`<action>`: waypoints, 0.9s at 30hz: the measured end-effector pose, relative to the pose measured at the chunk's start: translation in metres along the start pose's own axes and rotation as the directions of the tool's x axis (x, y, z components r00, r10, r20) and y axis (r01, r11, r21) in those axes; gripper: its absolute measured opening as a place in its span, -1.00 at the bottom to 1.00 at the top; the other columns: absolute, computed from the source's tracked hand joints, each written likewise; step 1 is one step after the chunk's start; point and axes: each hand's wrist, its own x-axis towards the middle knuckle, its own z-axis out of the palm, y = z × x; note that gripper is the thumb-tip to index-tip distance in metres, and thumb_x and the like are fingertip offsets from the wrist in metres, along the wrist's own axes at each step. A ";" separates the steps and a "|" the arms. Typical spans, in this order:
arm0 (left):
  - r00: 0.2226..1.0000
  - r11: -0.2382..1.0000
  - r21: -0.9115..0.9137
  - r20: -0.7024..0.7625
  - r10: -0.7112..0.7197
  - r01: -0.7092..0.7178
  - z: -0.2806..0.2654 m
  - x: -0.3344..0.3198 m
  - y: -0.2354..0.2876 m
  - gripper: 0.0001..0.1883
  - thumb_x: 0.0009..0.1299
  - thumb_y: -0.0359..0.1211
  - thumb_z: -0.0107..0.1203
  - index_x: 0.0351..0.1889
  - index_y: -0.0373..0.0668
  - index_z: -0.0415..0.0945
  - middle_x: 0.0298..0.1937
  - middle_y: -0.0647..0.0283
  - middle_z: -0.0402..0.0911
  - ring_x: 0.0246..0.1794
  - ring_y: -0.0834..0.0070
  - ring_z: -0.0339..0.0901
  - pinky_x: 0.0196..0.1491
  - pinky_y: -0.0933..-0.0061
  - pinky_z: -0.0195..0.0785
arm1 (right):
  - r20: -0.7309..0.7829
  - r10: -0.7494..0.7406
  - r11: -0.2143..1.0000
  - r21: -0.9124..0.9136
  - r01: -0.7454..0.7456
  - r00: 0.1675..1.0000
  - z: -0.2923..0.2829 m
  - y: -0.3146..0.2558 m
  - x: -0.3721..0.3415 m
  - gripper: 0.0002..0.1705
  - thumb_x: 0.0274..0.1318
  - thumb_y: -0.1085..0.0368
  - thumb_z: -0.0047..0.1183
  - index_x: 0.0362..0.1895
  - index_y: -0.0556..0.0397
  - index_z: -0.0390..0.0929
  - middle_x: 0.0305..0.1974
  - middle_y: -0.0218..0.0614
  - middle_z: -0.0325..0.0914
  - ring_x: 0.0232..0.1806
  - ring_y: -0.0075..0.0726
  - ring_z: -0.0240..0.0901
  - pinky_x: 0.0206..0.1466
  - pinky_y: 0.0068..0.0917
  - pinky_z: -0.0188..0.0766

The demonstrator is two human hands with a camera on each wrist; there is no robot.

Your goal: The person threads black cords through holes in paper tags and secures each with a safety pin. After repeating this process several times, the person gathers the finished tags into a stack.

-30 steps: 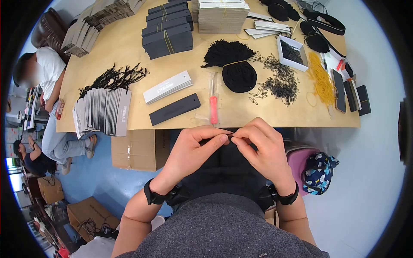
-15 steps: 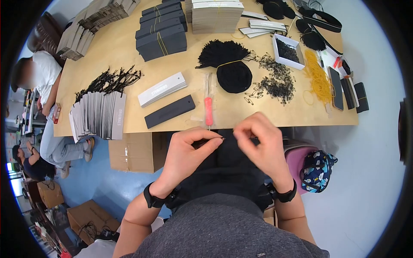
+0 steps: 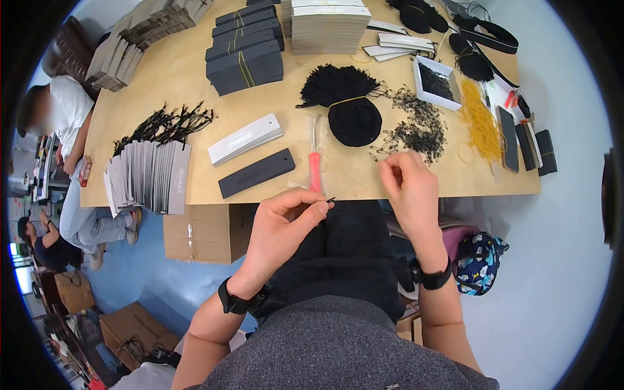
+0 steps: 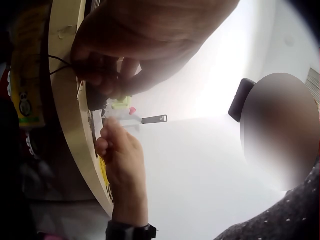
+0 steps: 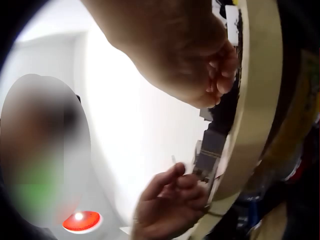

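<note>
My left hand (image 3: pixel 279 221) pinches a thin black cord (image 3: pixel 331 199) between thumb and fingers, just off the table's front edge. In the left wrist view two strands of this black cord (image 4: pixel 59 59) stick out past the fingertips; the rest is hidden in the hand. My right hand (image 3: pixel 413 195) is over the table edge, fingers loosely bent, with nothing visible between them. Its fingertips are close to the near side of a loose pile of small black safety pins (image 3: pixel 419 133). Left of the pile lies a rubber-banded bundle of black cords (image 3: pixel 354 120).
A red-handled tool (image 3: pixel 315 170) lies on a clear bag. Grey tags (image 3: pixel 153 175) with black cords fan out left, near white tags (image 3: pixel 244 140) and a dark tag stack (image 3: pixel 257 172). A white box (image 3: pixel 437 82) and yellow rubber bands (image 3: pixel 481 127) are at right. Another person sits left.
My right hand has parted from the left and moved right and forward to the pins. The left hand keeps its pinch on the cord and has barely moved.
</note>
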 end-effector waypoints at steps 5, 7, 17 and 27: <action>1.000 1.000 -0.026 0.013 0.016 -0.016 0.000 0.003 -0.002 -0.89 0.44 -0.50 0.19 -0.14 -0.34 0.66 -0.22 0.30 0.66 -0.23 0.68 0.54 -0.14 0.64 0.40 | 0.531 0.215 0.539 0.636 -0.553 0.820 -0.011 -0.033 -0.022 -0.73 0.39 0.18 0.10 -0.23 0.16 0.58 -0.51 -0.58 0.40 -0.46 -0.70 0.31 -0.41 -0.65 0.25; 1.000 1.000 -0.024 0.022 0.016 -0.015 -0.001 0.003 -0.002 -0.90 0.43 -0.51 0.20 -0.15 -0.35 0.65 -0.21 0.35 0.63 -0.20 0.72 0.54 -0.13 0.67 0.37 | 0.638 0.107 0.297 0.712 -0.637 0.763 -0.009 -0.037 -0.024 -0.69 0.41 0.13 0.06 -0.23 0.15 0.57 -0.51 -0.56 0.41 -0.50 -0.71 0.26 -0.42 -0.68 0.20; 0.997 0.996 0.049 0.041 0.066 -0.068 -0.002 0.001 0.000 -0.89 0.42 -0.49 0.22 -0.15 -0.33 0.67 -0.29 0.35 0.58 -0.27 0.68 0.46 -0.19 0.63 0.31 | 0.747 0.054 0.167 0.647 -0.744 0.663 0.000 -0.038 -0.024 -0.64 0.41 0.10 0.05 -0.27 0.17 0.59 -0.53 -0.56 0.39 -0.54 -0.69 0.27 -0.47 -0.68 0.17; 0.998 1.000 0.011 0.053 0.020 -0.021 -0.005 0.000 0.000 -0.86 0.41 -0.44 0.27 -0.19 -0.35 0.69 -0.28 0.38 0.62 -0.25 0.70 0.46 -0.17 0.65 0.30 | 0.113 -0.047 0.877 0.480 -0.013 0.992 -0.010 -0.057 -0.021 -0.82 0.07 0.42 0.32 -0.23 0.08 0.61 -0.34 -0.34 0.48 -0.47 -0.40 0.45 -0.39 -0.46 0.39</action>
